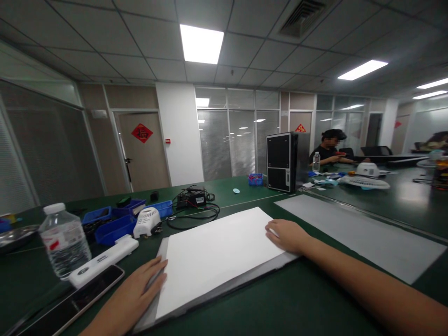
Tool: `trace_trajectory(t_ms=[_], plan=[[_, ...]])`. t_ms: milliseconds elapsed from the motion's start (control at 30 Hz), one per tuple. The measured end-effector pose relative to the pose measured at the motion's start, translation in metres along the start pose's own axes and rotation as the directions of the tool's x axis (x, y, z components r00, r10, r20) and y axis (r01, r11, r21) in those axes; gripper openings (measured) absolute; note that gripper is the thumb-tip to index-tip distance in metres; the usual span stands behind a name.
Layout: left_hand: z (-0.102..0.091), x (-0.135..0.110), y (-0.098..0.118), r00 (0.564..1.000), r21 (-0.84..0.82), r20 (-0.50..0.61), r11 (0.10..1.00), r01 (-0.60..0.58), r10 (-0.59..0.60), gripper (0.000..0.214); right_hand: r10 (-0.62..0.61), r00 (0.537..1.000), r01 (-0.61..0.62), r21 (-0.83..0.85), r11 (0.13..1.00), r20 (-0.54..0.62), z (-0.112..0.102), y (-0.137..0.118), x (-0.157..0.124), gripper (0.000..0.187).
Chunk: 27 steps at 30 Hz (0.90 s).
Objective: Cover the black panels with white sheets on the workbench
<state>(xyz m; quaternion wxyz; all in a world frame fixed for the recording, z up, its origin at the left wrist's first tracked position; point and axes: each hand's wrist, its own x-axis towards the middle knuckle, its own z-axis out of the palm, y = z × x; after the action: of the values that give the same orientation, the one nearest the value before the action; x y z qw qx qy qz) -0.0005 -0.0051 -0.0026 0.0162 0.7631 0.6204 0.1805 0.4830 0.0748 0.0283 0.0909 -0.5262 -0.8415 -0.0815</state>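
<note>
At the far left of the green table (259, 303), a clear bottle (68, 249) stands upright, and beside it lies a white device (103, 261); the dark phone (75, 301) in front of it is cut off by the lower border. Next comes the left hand (135, 284), its fingers extended and a little apart, lying at the left edge of the white sheet (217, 261) without a visible grip; how firmly they press, I cannot tell. The sheet lies flat on a grey board (149, 315), in front of the person and between the two hands. Its long axis runs from left to right, with the right end pointing slightly away from the person. The board is mostly covered, so only strips along its left and near edges show. The right hand (289, 235) rests over the sheet's right edge with fingers bent; the thumb is hard to make out, so I cannot tell whether it pinches. Further right lies a grey sheet (364, 235).
</note>
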Motion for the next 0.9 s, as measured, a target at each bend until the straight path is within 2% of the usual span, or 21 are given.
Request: trace_trajectory(t_ms=[200,433,767,900], plan=[[-0.001,0.000,0.004,1.000,0.006,0.010,1.000,0.004,-0.004,0.056,0.015,1.000,-0.014,-0.058,0.998,0.012,0.000,-0.021,0.000,0.047],[0.005,0.001,-0.005,1.000,0.006,-0.001,1.000,0.011,-0.011,0.056,0.075,0.996,-0.069,-0.120,0.990,0.044,-0.003,-0.045,-0.001,0.045],[0.009,0.006,-0.011,1.000,0.038,-0.015,0.999,0.010,-0.009,0.054,0.134,0.990,-0.129,-0.135,0.982,0.034,0.002,-0.052,-0.002,0.045],[0.006,0.007,-0.007,1.000,0.020,-0.012,1.000,0.019,-0.019,0.052,0.166,0.986,-0.164,-0.126,0.978,0.004,0.002,-0.033,0.006,0.044]])
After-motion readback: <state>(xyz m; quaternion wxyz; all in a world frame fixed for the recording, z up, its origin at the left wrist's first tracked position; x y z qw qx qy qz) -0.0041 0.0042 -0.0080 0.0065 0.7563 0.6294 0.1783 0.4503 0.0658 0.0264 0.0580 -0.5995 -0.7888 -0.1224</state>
